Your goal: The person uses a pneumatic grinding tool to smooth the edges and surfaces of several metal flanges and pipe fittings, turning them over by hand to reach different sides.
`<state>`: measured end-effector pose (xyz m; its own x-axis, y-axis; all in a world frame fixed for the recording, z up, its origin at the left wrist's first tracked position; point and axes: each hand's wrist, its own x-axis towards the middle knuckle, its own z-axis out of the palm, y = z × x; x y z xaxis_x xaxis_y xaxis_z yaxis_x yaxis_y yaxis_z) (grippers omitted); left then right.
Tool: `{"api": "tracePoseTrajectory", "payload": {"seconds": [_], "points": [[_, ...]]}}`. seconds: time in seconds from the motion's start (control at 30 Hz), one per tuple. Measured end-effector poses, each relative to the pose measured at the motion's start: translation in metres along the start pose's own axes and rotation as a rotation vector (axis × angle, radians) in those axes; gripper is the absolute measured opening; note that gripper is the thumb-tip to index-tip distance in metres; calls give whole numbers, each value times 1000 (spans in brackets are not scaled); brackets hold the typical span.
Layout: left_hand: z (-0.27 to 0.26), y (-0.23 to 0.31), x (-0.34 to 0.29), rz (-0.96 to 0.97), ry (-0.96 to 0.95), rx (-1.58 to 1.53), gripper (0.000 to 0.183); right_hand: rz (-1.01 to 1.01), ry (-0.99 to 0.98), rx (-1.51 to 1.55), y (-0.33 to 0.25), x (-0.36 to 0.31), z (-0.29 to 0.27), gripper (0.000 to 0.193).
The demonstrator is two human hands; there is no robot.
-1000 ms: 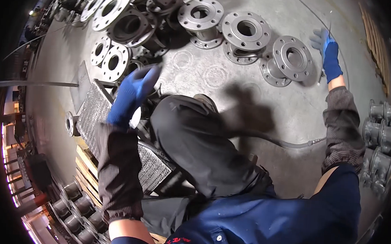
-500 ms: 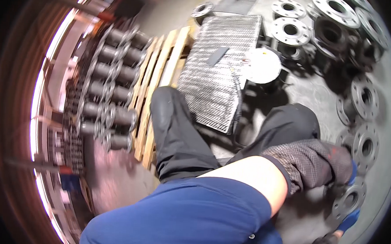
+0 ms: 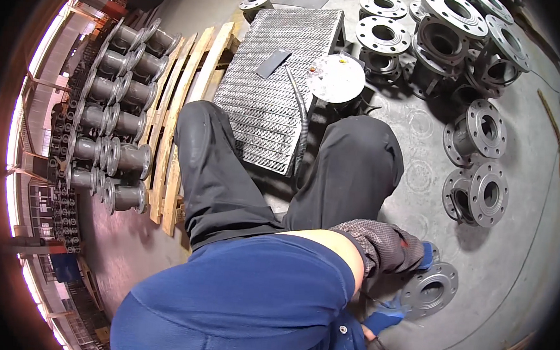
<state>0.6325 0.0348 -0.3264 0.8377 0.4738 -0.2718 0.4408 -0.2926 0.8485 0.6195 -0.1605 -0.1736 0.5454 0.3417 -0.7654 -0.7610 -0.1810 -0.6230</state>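
Observation:
Low at the right, a grey flanged pipe piece (image 3: 449,291) with bolt holes round its rim is between my two gloved hands. My left hand (image 3: 427,255), at the end of a patterned oversleeve, grips its far side, its fingers partly hidden by the piece. At the near left rim is my right hand (image 3: 388,315) in a blue glove, closed against the edge; its fingers are slightly blurred. Farther off stand two similar flanged pieces (image 3: 485,129), the nearer one (image 3: 497,215) lying closest to the held piece.
Ahead of my knees stands a ribbed metal-topped table (image 3: 268,41) with a dark flat plate (image 3: 273,64). Beside it is a round white-topped stand (image 3: 337,83). Left are a wooden pallet (image 3: 186,88) and rows of flanged pipes (image 3: 131,119). A thin cable (image 3: 474,342) curves across the floor.
My hands and the flanged pipe piece between them have come nearer to my body, away from the other pieces. The whole view has shifted, moving the table leftward.

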Motion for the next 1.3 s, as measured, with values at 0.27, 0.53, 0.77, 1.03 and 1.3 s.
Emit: {"api": "tracePoseTrajectory", "payload": {"seconds": [0.27, 0.53, 0.77, 1.03, 1.3], "points": [[-90, 93, -49, -225, -28, -501, 32, -371, -154, -198, -2, 37, -24, 46], [-123, 106, -99, -393, 42, -810, 50, -443, -158, -422, -124, 135, -46, 43], [-102, 70, -103, -388, 26, -752, 59, -737, -22, -612, -73, 60, 8, 31], [-177, 133, -157, -596, 221, -365, 47, -724, -119, -706, -46, -18, 40, 34], [-291, 135, -253, -276, 743, -541, 41, -1450, -446, -946, -76, -91, 180, 31]]}}
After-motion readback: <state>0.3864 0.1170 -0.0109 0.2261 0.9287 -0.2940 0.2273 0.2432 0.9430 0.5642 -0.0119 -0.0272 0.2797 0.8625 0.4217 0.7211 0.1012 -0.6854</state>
